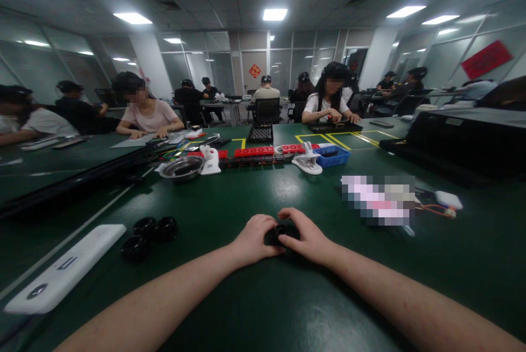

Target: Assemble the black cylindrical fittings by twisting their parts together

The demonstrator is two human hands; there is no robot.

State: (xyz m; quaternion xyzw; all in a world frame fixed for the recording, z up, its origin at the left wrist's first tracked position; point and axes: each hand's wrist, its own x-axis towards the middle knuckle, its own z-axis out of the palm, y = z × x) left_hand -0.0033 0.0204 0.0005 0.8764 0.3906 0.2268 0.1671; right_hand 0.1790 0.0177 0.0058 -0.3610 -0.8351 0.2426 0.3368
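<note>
Both hands meet around a small black part (281, 231) low over the green table (230, 308). My left hand (255, 238) has its fingers wrapped against the part's left side. From the right, my right hand (304, 236) grips it between thumb and fingers. A round opening shows on the part's top, while its lower side is hidden by the fingers. To the left stand several black round pieces (155, 228) grouped together, beside a long white device (68, 267).
Farther back are a steel bowl (182, 168), white clamps (211, 160), a red strip row (253, 151) and a blue bin (333, 156). A pixelated item (380, 200) lies right, near a large black case (456, 138). People sit across the table.
</note>
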